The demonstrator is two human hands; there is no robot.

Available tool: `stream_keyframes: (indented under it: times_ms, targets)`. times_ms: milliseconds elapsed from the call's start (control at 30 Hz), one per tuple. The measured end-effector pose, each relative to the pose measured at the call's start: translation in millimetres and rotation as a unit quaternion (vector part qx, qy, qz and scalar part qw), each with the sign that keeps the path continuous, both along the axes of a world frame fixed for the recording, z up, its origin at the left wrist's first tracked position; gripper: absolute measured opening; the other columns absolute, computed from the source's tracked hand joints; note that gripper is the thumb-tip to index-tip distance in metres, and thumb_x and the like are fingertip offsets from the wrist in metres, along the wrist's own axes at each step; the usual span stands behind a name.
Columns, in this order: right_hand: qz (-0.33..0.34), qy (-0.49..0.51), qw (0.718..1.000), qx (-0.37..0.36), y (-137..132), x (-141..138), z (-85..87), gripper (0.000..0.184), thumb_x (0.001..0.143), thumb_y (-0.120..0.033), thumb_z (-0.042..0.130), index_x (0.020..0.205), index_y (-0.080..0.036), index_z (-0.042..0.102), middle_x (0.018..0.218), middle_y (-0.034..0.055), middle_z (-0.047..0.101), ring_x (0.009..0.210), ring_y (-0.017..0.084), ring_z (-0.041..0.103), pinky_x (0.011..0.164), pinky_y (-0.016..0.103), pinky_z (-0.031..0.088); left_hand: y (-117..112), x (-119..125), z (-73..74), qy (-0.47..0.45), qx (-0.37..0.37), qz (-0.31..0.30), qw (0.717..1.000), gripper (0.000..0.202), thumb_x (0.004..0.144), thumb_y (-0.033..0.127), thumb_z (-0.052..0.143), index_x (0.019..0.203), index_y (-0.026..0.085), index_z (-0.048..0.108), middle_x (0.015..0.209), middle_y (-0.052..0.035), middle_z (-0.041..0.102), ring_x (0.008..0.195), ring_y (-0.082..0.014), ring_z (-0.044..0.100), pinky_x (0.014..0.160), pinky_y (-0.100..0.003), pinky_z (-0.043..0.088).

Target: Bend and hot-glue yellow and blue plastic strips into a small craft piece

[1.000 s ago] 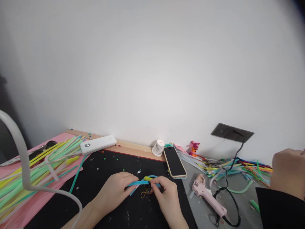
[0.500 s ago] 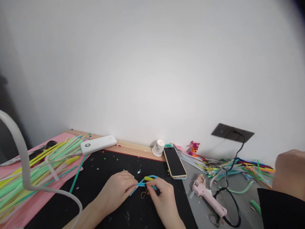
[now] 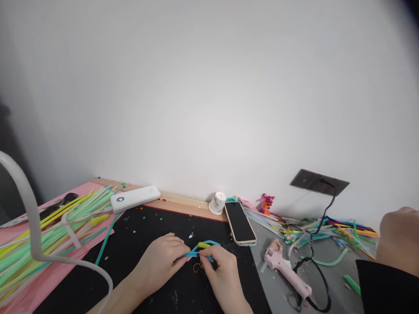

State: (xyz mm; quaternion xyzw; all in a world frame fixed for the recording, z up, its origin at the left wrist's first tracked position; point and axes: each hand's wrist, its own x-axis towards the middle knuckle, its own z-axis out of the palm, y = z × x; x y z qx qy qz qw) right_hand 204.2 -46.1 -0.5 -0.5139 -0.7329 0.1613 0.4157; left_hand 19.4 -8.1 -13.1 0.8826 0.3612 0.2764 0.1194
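Both hands meet low in the middle of the scene, over a black mat [image 3: 147, 244]. Left hand [image 3: 160, 259] comes in from the near left and pinches one end of a blue straw strip [image 3: 204, 249] between thumb and fingertips. Right hand [image 3: 221, 270] comes in from the near right, its fingers curled shut on the other part of the same strip, so the strip spans the small gap between the two hands and loops up just beyond the right hand's knuckles. A short yellow-green straw piece [image 3: 203, 245] sits against the blue strip at the far side of the fingers; whether either hand grips it cannot be told. A thin tan rubber band [image 3: 196, 267] lies on the mat just beneath the fingertips.

To the far right of the hands a smartphone [image 3: 240, 222] lies face up, with a small white cup [image 3: 217, 203] beside its far end. Further right, a pink glue gun [image 3: 285, 268] rests on the grey surface with its black cord [image 3: 319, 272] looping nearby. Far left, a heap of coloured straws [image 3: 55, 226] covers a pink sheet [image 3: 39, 279], next to a white power bank [image 3: 135, 198]. Another person's hand [image 3: 397, 237] shows at the right edge.
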Motion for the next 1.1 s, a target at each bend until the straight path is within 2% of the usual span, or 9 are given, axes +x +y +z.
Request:
stream_keyframes:
  times_ms: [367,767,1100]
  targets:
    - [0.006,-0.006,1.0,0.002,-0.9,-2.1,-0.2,0.018,0.076,-0.006,0.054,0.073,-0.02,0.065,0.07,0.0,0.066,0.066,0.014,0.062,0.063,0.02,0.046,-0.7,0.0,-1.3,0.022,0.002,-0.003,1.0,0.021,0.089,0.02,0.044,0.083,0.024,0.064,0.079,0.0026,0.07,0.08,-0.0161,0.062,0.089,-0.033,0.04]
    - [-0.006,-0.013,1.0,0.016,-0.3,-0.7,-1.8,0.017,0.076,-0.006,0.054,0.074,-0.019,0.064,0.073,0.0013,0.067,0.07,0.015,0.063,0.066,0.02,0.047,-2.5,1.1,4.8,0.015,-0.021,0.042,0.999,0.014,0.083,0.025,0.054,0.092,0.025,0.065,0.089,0.0006,0.07,0.081,-0.0183,0.063,0.088,-0.035,0.041]
    - [0.009,-0.031,0.999,0.019,-2.9,-6.6,-2.1,0.019,0.075,-0.004,0.054,0.075,-0.02,0.064,0.071,0.0009,0.066,0.067,0.015,0.063,0.063,0.021,0.047,-3.9,3.0,0.4,0.006,0.013,-0.009,1.0,0.02,0.088,0.021,0.045,0.088,0.026,0.065,0.081,0.0025,0.07,0.077,-0.0144,0.063,0.092,-0.033,0.04]
